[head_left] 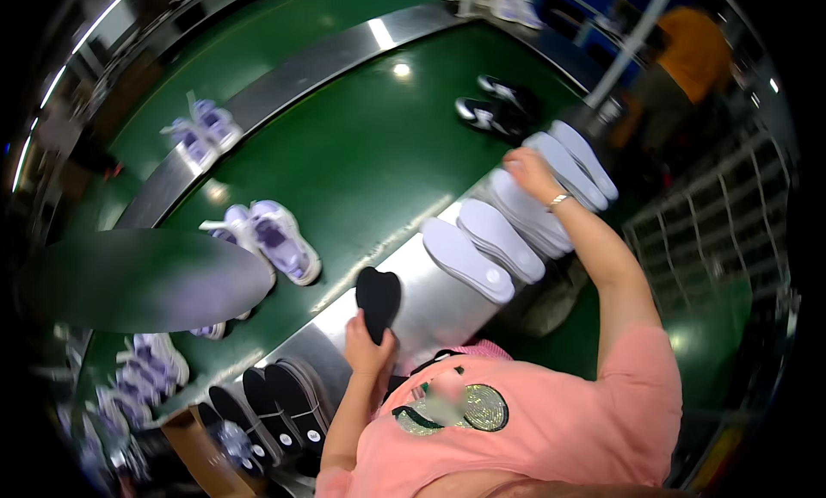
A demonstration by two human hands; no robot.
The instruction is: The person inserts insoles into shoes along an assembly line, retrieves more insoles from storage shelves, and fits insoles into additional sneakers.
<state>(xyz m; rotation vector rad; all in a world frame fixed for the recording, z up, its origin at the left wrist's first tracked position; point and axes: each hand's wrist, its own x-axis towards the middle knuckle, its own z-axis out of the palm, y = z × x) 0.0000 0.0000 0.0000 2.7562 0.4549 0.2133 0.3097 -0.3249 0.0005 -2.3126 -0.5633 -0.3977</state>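
Note:
My left hand (366,347) holds a pair of black insoles (379,298) upright over the metal ledge (422,313) in front of me. My right hand (525,169) reaches far out to the right, fingers curled on one pale insole in a fanned row of pale lavender insoles (503,235) lying along the ledge. A thin bracelet (559,199) sits on that wrist. On the green conveyor belt (370,154) beyond the ledge, a purple-and-white pair of shoes (275,240) lies nearest my left hand.
Another purple pair (202,132) and a black pair of shoes (499,111) lie farther along the belt. Black insoles (275,403) and more purple shoes (146,369) are stacked at lower left. A person in orange (697,42) stands at top right beside wire racks (714,231).

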